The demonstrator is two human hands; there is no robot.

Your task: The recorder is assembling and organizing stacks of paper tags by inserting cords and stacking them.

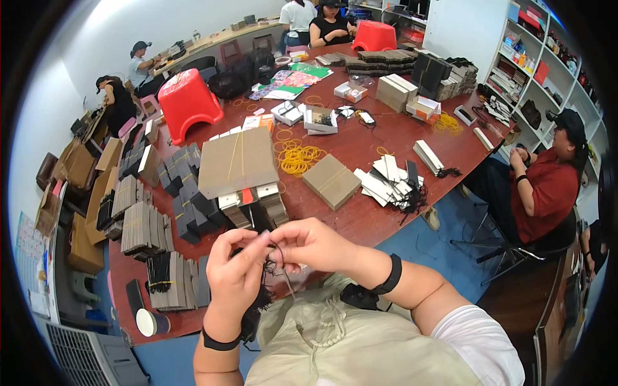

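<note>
My left hand (233, 278) and my right hand (314, 247) are raised together at the near edge of the table, fingertips almost touching. Both are closed in a pinch on a thin dark cord (280, 256), which bends between them and trails down toward my lap. Tangled black cords (262, 297) show partly behind my left hand. Just beyond the fingers stands a pile of flat grey-brown pieces topped by a big cardboard-coloured block (238, 162) with a rubber band around it. My fingers hide the cord's ends.
White strips with black cords (389, 183) lie to the right, near a banded brown block (331, 181) and yellow rubber bands (299, 158). Bundled grey pieces (143, 229) and a paper cup (152, 323) stand at left. A red stool (187, 103) sits on the table; a person (547, 174) sits at right.
</note>
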